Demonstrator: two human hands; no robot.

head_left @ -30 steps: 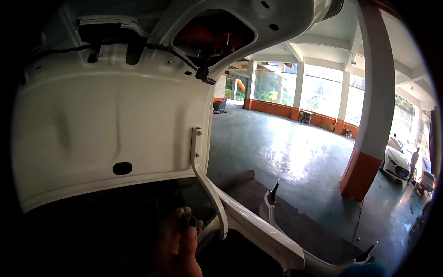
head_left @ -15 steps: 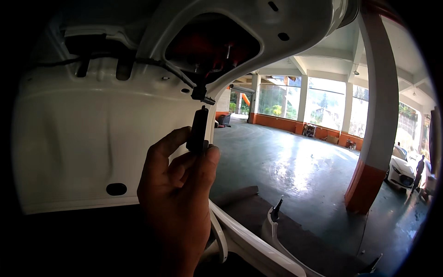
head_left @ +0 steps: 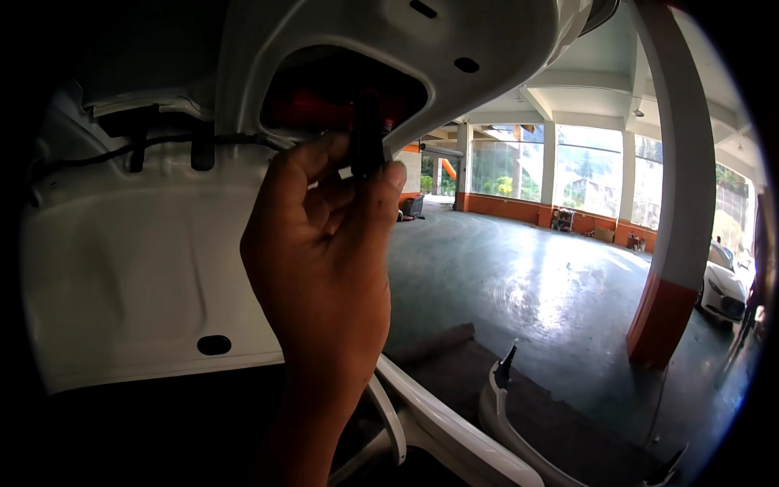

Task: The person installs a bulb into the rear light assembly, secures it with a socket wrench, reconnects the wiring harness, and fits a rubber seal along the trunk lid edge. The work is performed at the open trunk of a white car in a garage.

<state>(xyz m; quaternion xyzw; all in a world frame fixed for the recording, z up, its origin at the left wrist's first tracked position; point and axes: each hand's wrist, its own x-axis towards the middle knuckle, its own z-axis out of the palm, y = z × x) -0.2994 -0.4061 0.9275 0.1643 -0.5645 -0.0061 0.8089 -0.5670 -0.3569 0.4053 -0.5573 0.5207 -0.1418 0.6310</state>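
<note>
A small black connector is sitting at the mouth of the dark opening in the raised white car panel, pinched between the fingertips of a closed hand, probably the right. A black cable is running along the panel. White bumper parts are lying below.
</note>
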